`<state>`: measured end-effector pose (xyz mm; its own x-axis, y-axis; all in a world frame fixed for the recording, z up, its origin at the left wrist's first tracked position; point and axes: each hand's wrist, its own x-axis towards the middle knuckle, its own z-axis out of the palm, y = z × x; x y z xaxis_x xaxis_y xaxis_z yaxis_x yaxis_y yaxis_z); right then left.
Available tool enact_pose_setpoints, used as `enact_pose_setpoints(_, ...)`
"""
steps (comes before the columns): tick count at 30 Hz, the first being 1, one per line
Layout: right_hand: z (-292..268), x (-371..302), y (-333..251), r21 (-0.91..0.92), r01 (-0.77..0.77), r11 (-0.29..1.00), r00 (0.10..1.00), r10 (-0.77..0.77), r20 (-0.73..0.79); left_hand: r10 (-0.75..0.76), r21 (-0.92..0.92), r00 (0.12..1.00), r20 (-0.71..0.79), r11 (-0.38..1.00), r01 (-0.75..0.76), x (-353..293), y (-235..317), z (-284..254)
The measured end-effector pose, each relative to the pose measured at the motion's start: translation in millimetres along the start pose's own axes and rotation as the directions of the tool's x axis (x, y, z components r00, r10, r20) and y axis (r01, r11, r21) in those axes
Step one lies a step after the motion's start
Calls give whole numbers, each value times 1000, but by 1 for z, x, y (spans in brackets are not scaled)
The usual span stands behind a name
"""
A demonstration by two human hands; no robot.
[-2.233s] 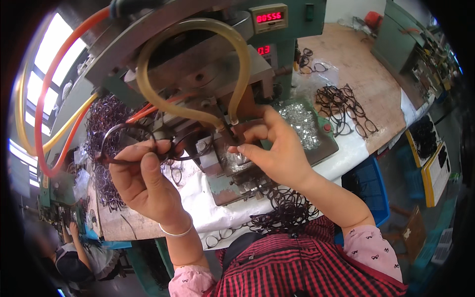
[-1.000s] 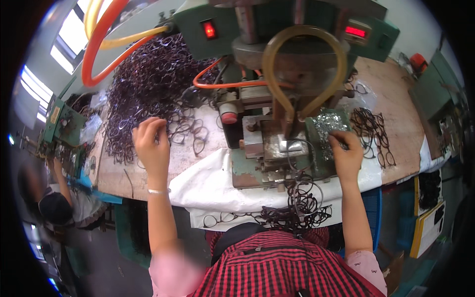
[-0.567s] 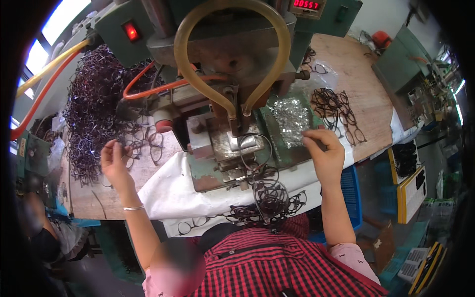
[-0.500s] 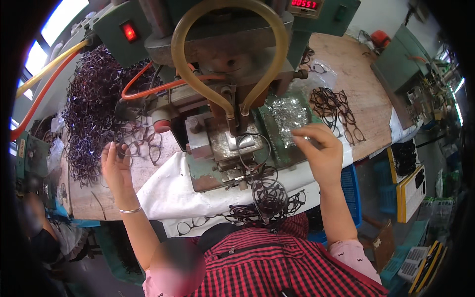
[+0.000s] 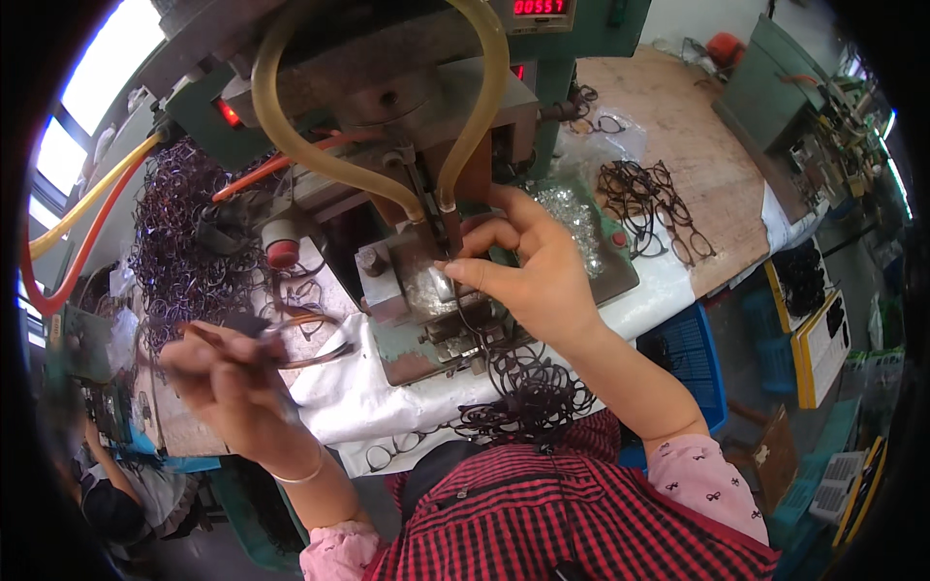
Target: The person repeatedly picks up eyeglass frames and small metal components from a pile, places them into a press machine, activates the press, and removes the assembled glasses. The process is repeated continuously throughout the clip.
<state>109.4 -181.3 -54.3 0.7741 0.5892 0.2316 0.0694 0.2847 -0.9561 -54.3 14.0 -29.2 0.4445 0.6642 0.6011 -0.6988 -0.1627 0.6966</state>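
Observation:
My left hand (image 5: 232, 387), blurred by motion, is closed on a dark spectacle frame (image 5: 325, 356) that sticks out to its right over white sheeting. My right hand (image 5: 538, 271) is at the press, thumb and fingertips pinched together beside the metal block (image 5: 426, 289) under the tool. A dark spectacle frame (image 5: 468, 315) hangs down from that block at my right fingertips, its upper part hidden by them. The press (image 5: 387, 92) stands over the block, with a yellowish hose loop (image 5: 269, 97) in front.
A large heap of dark spectacle frames (image 5: 179, 232) lies left. More frames pile at the table's front edge (image 5: 528, 387) and at the right (image 5: 644, 198). Clear chips (image 5: 576, 218) cover the machine base. A blue crate (image 5: 693, 363) sits below right. Someone (image 5: 116, 504) is at lower left.
My right hand has moved left from beside the machine base to the block under the tool. My left hand has come away from the heap with a spectacle frame. The view has shifted slightly.

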Motion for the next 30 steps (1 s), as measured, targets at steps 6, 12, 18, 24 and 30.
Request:
enact_pose_setpoints(6, 16, -8, 2, 54, -78, 995, 986, 85, -141, 204, 216, 971, 120, 950, -226, 14, -16, 53)
enact_pose_setpoints(12, 17, -16, 0, 238, -73, 969, 985, 107, -133, 203, 336, 977, 66, 917, -214, 11, -16, 59)
enact_pose_setpoints(18, 1, -31, -9, 32, 2, 999, 998, -4, 70, -82, 83, 871, 485, 995, 48, -57, 66, -3)
enact_pose_setpoints(24, 2, -9, 17, -635, 211, 743, 942, -328, -71, 538, 385, 781, 318, 679, -625, -27, 27, 42)
enact_pose_setpoints(30, 5, -4, 22, -475, 320, 820, 924, -381, -35, 80, 290, 997, -1, 954, -76, 14, -1, 56)
